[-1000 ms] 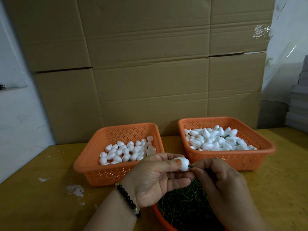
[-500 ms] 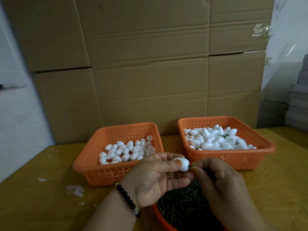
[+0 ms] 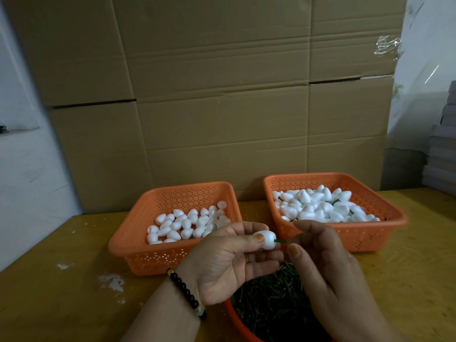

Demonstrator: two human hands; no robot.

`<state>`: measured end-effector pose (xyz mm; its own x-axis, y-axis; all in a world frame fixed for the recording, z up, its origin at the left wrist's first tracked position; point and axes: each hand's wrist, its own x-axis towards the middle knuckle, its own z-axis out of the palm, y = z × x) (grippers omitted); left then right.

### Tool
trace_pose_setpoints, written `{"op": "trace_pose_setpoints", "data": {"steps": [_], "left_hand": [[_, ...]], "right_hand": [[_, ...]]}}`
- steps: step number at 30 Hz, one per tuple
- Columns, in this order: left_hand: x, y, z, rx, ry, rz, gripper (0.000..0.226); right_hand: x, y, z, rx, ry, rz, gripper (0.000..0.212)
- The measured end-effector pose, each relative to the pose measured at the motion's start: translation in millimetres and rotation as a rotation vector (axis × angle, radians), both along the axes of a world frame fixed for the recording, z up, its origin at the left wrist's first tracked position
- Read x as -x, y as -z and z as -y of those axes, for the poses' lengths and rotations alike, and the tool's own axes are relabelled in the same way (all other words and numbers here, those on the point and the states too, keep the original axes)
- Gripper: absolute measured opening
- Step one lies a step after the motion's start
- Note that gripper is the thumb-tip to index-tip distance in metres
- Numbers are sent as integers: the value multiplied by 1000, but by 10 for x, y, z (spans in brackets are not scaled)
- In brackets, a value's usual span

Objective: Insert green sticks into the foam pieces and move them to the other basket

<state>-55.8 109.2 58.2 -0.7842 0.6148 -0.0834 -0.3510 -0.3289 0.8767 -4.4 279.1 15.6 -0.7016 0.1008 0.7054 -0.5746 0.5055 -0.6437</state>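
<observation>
Your left hand (image 3: 222,262) pinches a white egg-shaped foam piece (image 3: 265,239) between thumb and fingers, a thin green stick (image 3: 280,241) jutting from it. Your right hand (image 3: 328,262), fingers loosely curled, sits beside the stick's end; whether it touches is unclear. Two orange perforated plastic baskets (image 3: 148,253) (image 3: 370,243) of foam stand behind.

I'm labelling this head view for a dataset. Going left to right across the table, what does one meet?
Left basket → left hand → foam piece → green stick → right hand → right basket.
</observation>
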Motion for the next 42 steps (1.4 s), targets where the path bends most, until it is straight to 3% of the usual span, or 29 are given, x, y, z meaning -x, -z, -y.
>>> {"op": "trace_pose_setpoints", "data": {"steps": [7,11,14,18,23,32,37,42], "left_hand": [[26,0,6,-129,-6,56,30],[47,30,-5,-155,-53,46,31],[65,60,-40,-110,-147,7,39],[100,64,-111,-25,-256,-74,41],[271,-35,-372,235,-353,-305,23],[828,25,-937,922,-587,-994,15],[932,83,-1085,1037,-571,-1168,17],[959,84,-1125,1133,-480,-1219,24]], "right_hand": [[-36,-9,-9,-28,26,7,4],[-66,-60,-21,-168,-24,92,7],[-84,-60,-13,-418,-81,175,13],[-97,-19,48,-671,-123,216,33],[-77,4,78,-743,-139,259,35],[-27,45,103,-800,-124,335,32],[20,104,98,-813,-122,362,32],[29,109,101,-828,-123,366,32]]}}
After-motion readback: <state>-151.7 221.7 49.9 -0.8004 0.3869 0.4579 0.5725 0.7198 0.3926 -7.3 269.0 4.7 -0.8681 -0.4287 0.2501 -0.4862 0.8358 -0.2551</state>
